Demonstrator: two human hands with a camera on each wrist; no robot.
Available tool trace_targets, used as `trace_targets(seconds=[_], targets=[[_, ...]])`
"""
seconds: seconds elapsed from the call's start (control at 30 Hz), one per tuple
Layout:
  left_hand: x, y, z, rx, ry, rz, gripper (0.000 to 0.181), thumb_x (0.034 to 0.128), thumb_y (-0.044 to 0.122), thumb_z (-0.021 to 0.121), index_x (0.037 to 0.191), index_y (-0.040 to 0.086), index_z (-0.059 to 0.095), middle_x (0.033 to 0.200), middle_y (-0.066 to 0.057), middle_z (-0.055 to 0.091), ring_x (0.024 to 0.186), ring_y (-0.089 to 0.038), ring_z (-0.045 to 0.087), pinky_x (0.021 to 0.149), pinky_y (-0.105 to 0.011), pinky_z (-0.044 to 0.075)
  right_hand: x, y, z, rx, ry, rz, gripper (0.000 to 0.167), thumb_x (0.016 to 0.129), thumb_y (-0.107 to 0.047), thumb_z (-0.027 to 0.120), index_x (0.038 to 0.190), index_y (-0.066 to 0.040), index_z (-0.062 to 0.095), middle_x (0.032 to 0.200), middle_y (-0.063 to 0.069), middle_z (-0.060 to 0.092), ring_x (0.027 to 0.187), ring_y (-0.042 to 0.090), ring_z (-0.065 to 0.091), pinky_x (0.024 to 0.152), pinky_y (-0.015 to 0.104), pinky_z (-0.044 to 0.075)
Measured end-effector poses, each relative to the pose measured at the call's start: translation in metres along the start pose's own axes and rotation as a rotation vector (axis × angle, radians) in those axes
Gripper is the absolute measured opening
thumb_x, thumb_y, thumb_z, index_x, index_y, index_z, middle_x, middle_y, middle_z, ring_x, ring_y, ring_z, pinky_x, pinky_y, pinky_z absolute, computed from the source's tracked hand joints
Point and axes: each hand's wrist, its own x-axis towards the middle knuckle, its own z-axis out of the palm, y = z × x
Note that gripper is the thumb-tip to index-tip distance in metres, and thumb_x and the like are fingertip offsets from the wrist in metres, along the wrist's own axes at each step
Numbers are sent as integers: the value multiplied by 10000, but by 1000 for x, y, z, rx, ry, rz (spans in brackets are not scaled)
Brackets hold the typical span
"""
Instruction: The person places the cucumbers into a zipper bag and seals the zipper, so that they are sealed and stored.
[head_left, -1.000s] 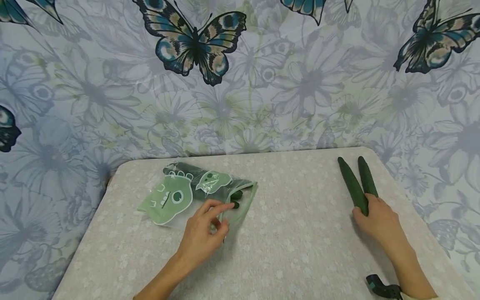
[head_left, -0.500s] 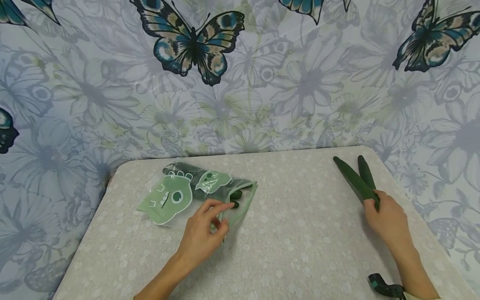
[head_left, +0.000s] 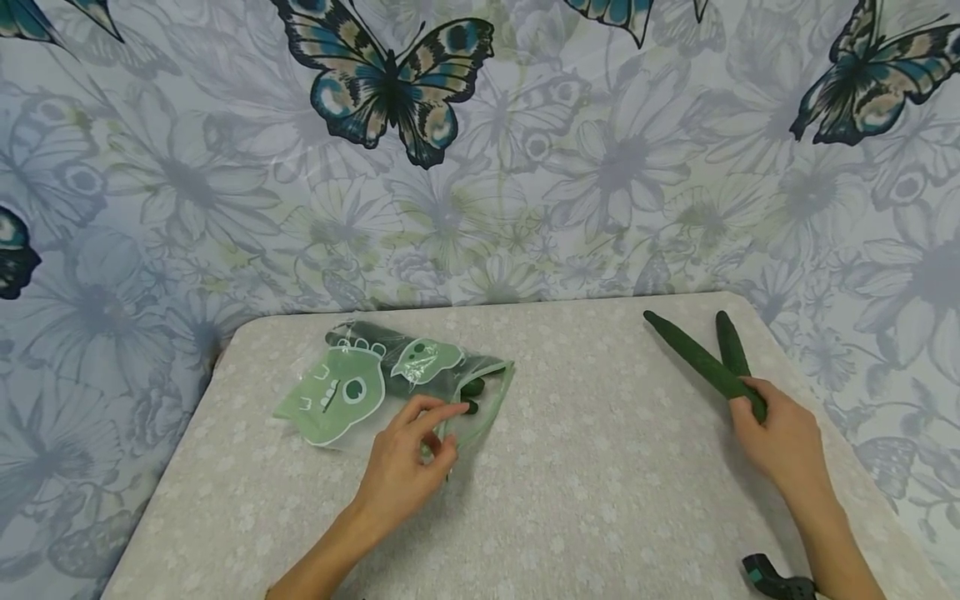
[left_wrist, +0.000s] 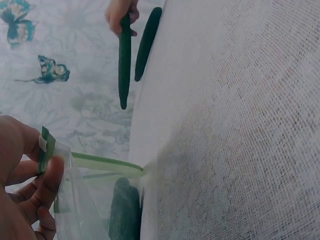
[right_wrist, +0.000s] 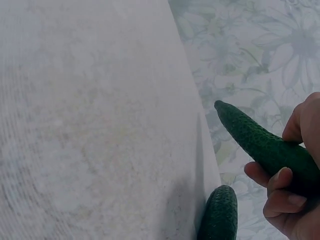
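Observation:
On the left half of the table lies a clear zip bag (head_left: 345, 396) with green cartoon prints and dark green cucumbers inside. Its green-edged mouth faces right, and a cucumber (left_wrist: 125, 210) shows through it in the left wrist view. My left hand (head_left: 412, 458) pinches the bag's rim between thumb and fingers. Toward the right side, my right hand (head_left: 780, 429) grips one end of a long cucumber (head_left: 693, 354), its tip pointing up and left. Behind that one, a second cucumber (head_left: 732, 343) lies on the cloth, its near end hidden by the hand.
A pale patterned cloth covers the table (head_left: 570, 500). Behind it hangs a flowered backdrop (head_left: 600, 183) with butterflies. A black strap piece (head_left: 776, 579) sits at my right wrist, near the bottom edge.
My right hand has shifted slightly right and lifted its cucumber, whose tip has swung left, away from the second cucumber. The left hand and the bag have stayed where they were.

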Motion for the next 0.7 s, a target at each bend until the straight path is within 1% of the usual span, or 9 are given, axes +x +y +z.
trace_targets(seconds=[0.07,0.13,0.2,0.3,0.33,0.4,0.6,0.67,0.7], targets=[[0,0,0,-3,-3,-1,430,962,60,736,1331,280,751,1215,-4,654,723,42,648,453,-175,441,-2,-2,-1,9,5,-24,447,1046,-252,504,1395,-24,667,1086,283,734,780,304,574,619,330,368],[0,0,0,-1,-6,-4,428,963,65,740,1333,279,750,1217,5,650,724,45,649,454,-178,442,-4,-4,-2,21,14,-54,421,1047,-238,517,1384,-48,682,949,228,707,734,251,537,609,310,346],[0,0,0,1,-6,-6,427,964,67,741,1335,278,749,1217,15,645,722,48,650,447,-174,433,-5,-6,-2,38,20,-80,403,1044,-220,528,1382,-76,693,805,136,615,684,187,478,594,294,316],[0,1,1,3,-5,-2,426,963,66,743,1335,272,749,1213,-1,649,724,43,655,440,-165,423,-7,-8,-1,69,27,-114,389,1039,-196,545,1381,-101,705,712,28,459,620,113,406,571,282,292],[0,1,1,4,-4,-2,426,962,66,744,1335,271,749,1212,-3,650,726,41,656,441,-163,422,-8,-8,-1,80,23,-123,389,1040,-189,547,1385,-108,705,704,15,432,605,97,388,560,283,286],[0,1,1,7,-4,-2,426,962,68,744,1336,271,748,1210,2,649,731,37,657,441,-165,424,-9,-8,0,97,14,-140,384,1043,-182,554,1391,-122,705,711,10,439,591,72,369,547,282,286],[0,1,2,18,-11,-13,430,966,85,745,1345,289,742,1227,74,627,733,44,646,436,-198,426,-10,-11,3,150,-49,-204,356,1038,-138,605,1375,-142,719,877,66,662,667,30,437,597,255,337],[0,1,2,20,-12,-10,432,967,86,745,1347,289,741,1229,76,627,733,44,646,438,-200,426,-11,-13,4,158,-73,-222,353,1033,-129,616,1368,-153,725,935,59,698,702,20,455,627,249,352],[0,1,2,20,-11,-7,432,966,85,746,1348,287,741,1228,72,628,733,44,647,438,-199,426,-12,-15,4,163,-85,-229,355,1031,-124,618,1367,-158,726,921,51,695,693,18,455,625,248,355]])
